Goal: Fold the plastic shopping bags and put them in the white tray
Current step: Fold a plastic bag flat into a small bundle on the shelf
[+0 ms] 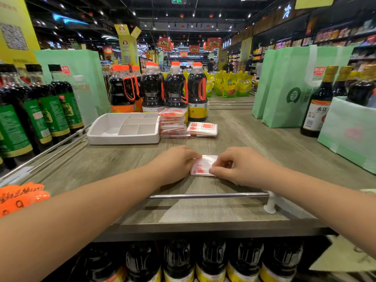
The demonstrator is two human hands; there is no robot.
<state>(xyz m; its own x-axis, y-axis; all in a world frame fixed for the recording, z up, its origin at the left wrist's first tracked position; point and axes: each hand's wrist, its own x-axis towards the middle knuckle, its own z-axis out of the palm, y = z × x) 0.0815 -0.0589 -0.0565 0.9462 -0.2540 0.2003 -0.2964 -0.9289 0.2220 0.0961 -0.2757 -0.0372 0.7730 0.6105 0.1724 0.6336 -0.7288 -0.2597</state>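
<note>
**Item: plastic bag [204, 165], white with red print.** It was folded down to a small flat packet and lay on the wooden counter [264, 137], near the front edge, just behind the metal rail [203, 196].

**Hold.** The left hand [175, 165] had its fingers curled over the packet's left edge, pinning it. The right hand [237, 168] pinched the right edge between thumb and fingers. Both hands were grasping the packet, and it had not been lifted.

**Handling (judged).** It looked very light, thin and limp, with a slick, glossy film. The layers would probably slide on one another and spring open if let go. There seemed to be no risk of breakage. The main hazard was the fold unravelling or the packet slipping on the smooth counter.

**Where to take hold (judged).** It would be best pinched across the full thickness at a folded edge, so that all layers stay clamped together. The open side is better trapped under a thumb than carried by one corner.

**Destination: white tray [123, 140].** It had divided compartments and sat well behind the hands, to the left. No bag could be seen inside it.

**Related stock.** A stack of folded bags [173, 124] stood against the tray's right wall, outside it. A lower pile [202, 129] lay just to the right of that stack.

**Surroundings.** Dark sauce bottles [175, 88] stood behind the tray, and green tote bags [289, 86] stood to the right.
</note>
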